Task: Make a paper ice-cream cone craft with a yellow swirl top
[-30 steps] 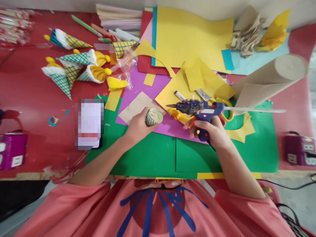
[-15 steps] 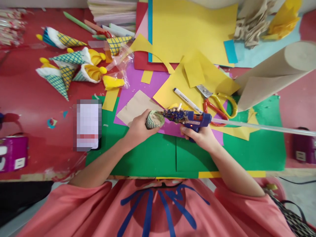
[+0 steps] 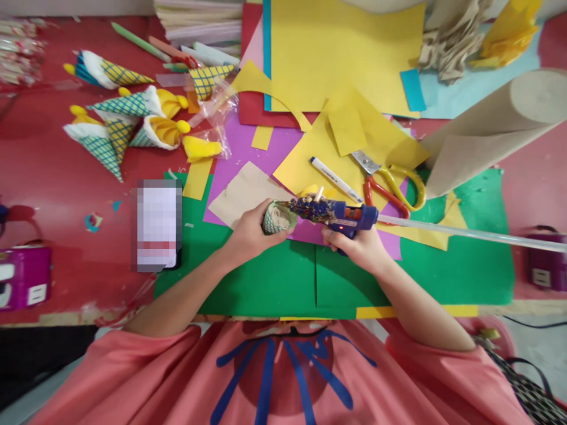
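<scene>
A: What lies around, from the left?
B: Checked cones (image 3: 101,152), a phone (image 3: 157,227), then a beige sheet (image 3: 241,192) just beyond the left hand (image 3: 253,230), which grips a small green cone (image 3: 274,221), mouth facing right
A: And past that?
B: The right hand (image 3: 365,251) is wrapped round a glue gun (image 3: 354,216), nozzle at the cone's mouth. A marker (image 3: 336,179) and scissors (image 3: 376,169) lie just beyond the gun, with a paper roll (image 3: 491,118) farther right
A: Anything different from a second ago?
B: The cone stays in the left hand, while the gun, apart from it then, has come to its mouth. Marker and scissors, partly covered then, show more fully
A: What's hard to see?
B: The phone's screen is blurred out, the hand hides the cone's tip, I can't tell whether the nozzle touches it, and the glue stick (image 3: 443,228) runs off the right edge
</scene>
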Tool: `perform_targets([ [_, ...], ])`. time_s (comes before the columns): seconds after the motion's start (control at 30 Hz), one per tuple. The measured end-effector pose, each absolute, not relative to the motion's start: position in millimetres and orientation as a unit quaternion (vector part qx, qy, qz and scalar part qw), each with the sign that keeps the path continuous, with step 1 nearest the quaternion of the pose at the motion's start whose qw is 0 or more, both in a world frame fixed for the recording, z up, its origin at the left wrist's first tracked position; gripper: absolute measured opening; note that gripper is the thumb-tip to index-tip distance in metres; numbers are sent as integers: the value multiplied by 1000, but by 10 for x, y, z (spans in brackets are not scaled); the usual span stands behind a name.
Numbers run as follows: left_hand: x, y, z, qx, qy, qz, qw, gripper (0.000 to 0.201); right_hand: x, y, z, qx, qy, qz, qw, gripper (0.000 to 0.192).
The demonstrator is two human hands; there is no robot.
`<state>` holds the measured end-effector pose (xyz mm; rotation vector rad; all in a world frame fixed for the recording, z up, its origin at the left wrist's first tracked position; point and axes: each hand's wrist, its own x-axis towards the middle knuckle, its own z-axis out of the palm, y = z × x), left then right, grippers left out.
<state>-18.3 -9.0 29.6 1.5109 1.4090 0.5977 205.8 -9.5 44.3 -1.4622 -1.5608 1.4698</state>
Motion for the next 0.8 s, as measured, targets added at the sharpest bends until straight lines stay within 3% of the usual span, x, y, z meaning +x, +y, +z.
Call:
perform_targets([
  [0.37, -202, -100, 267, 597, 558, 240, 524, 39, 2052, -109, 473, -515, -580, 573, 264, 14],
  [0.8, -340, -30, 299, 700, 565, 170, 402, 37, 2104, -94, 469, -431, -607, 619, 250, 15],
])
